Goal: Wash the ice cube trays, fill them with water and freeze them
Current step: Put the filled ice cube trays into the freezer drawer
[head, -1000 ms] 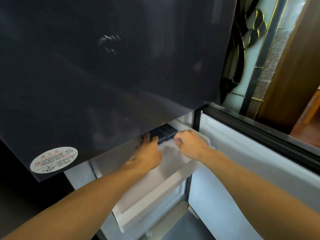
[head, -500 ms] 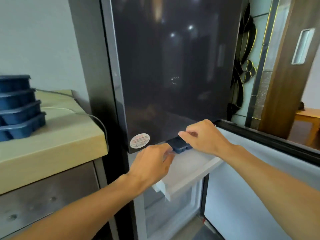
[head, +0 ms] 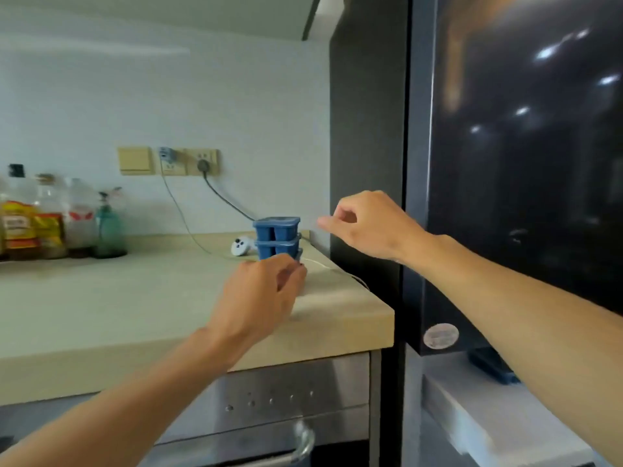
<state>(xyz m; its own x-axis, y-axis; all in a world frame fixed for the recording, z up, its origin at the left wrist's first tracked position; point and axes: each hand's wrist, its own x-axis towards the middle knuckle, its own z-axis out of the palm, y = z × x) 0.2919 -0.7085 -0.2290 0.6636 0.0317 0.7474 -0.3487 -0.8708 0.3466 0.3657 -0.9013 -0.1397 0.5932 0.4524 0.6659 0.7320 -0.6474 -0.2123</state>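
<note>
Left hand (head: 259, 298) curls at base of tray stack (head: 277, 235) (grip unclear). Right hand (head: 369, 225) beside it — loose, empty. Steady base, lift level.

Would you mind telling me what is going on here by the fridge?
A person reaches both hands toward a stack of blue ice cube trays on the counter beside the fridge. The left hand is at the stack's lower trays, though whether it grips them is unclear; the right hand hovers beside the top, holding nothing. Another blue tray lies in the open freezer drawer.
</note>
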